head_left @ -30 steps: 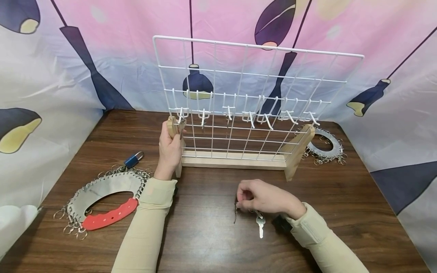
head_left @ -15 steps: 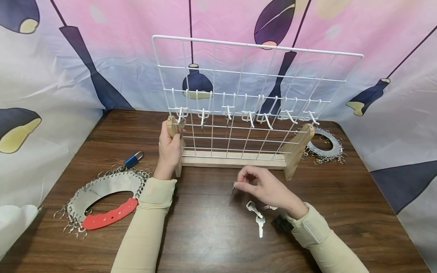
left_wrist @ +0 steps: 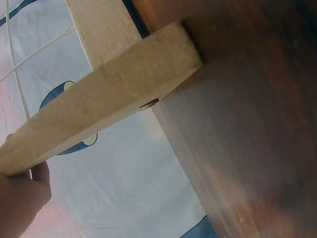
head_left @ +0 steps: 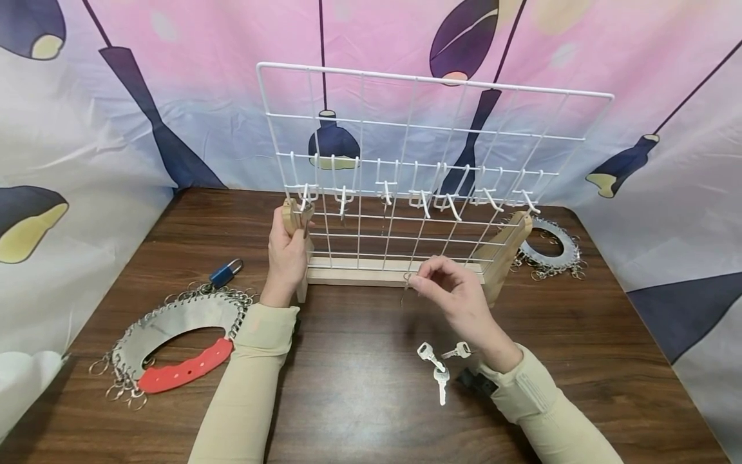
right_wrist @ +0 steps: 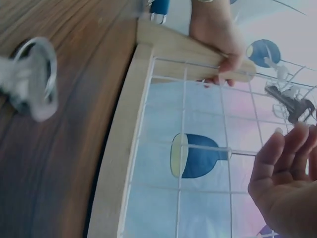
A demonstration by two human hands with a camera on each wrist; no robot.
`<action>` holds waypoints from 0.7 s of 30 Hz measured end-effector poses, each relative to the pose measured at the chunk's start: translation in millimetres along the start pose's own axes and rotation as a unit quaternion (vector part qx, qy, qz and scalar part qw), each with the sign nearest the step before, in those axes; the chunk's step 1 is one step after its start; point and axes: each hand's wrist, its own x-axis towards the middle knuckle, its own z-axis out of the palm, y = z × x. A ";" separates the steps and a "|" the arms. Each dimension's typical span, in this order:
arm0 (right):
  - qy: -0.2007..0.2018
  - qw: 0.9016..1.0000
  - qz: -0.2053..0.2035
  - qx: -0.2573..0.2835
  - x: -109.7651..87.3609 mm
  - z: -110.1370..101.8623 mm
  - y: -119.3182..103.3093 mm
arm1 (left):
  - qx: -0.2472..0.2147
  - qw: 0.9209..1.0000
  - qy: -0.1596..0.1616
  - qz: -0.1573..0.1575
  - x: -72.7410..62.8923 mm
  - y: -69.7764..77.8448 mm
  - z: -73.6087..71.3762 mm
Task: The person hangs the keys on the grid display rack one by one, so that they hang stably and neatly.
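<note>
My right hand [head_left: 455, 296] pinches a small key [head_left: 404, 293] by its ring end, in front of the white wire rack [head_left: 435, 79], low near its wooden base bar [head_left: 394, 277]. In the right wrist view the key [right_wrist: 291, 103] shows by the fingertips. On the table below that hand lie several loose keys [head_left: 442, 385]. My left hand [head_left: 285, 261] grips the top of the rack's left wooden upright [left_wrist: 104, 99]. White hooks [head_left: 426, 205] line the grid; small metal keys seem to hang from the leftmost ones.
On the left of the table lies a metal ring plate with a red grip [head_left: 185, 368], fringed with small rings. A blue padlock [head_left: 225, 274] sits beside it. Behind the rack's right upright [head_left: 507, 251] is another ringed metal plate [head_left: 565, 259]. A patterned cloth [head_left: 203, 84] hangs behind.
My right hand has lifted the key off the table area and moved it forward and up towards the rack, uncovering the loose keys. My left hand has stayed on the upright.
</note>
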 end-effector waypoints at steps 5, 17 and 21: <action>0.042 0.999 -0.002 0.029 4.2 3.4 -5.0 | -0.009 1.000 0.000 0.007 0.2 -0.6 0.2; 0.100 0.972 -0.024 0.211 13.4 10.6 -15.4 | -0.017 1.000 0.003 0.011 0.2 -3.1 -0.1; 0.104 0.966 -0.027 0.236 15.5 11.7 -17.5 | -0.017 1.000 0.003 0.014 0.6 -4.2 0.3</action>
